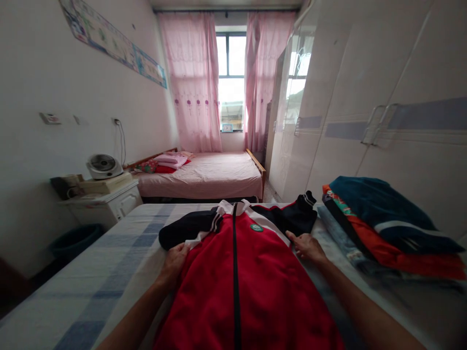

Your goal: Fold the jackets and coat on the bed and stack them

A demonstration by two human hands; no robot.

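Note:
A red jacket with a black front zip, white collar and dark sleeves lies front side up on the bed in front of me. A round green badge sits on its chest. At the jacket's left edge, under the folded dark sleeve, my left hand is closed on the fabric. My right hand pinches the opposite edge, just below the other sleeve. Both sleeves are folded in toward the shoulders. The lower end of the jacket runs out of view at the bottom.
A stack of folded clothes stands on the right of the striped bedsheet. Beyond is a second bed with pink bedding. A small fan rests on the bedside cabinet, near a dark bin. White wardrobes line the right.

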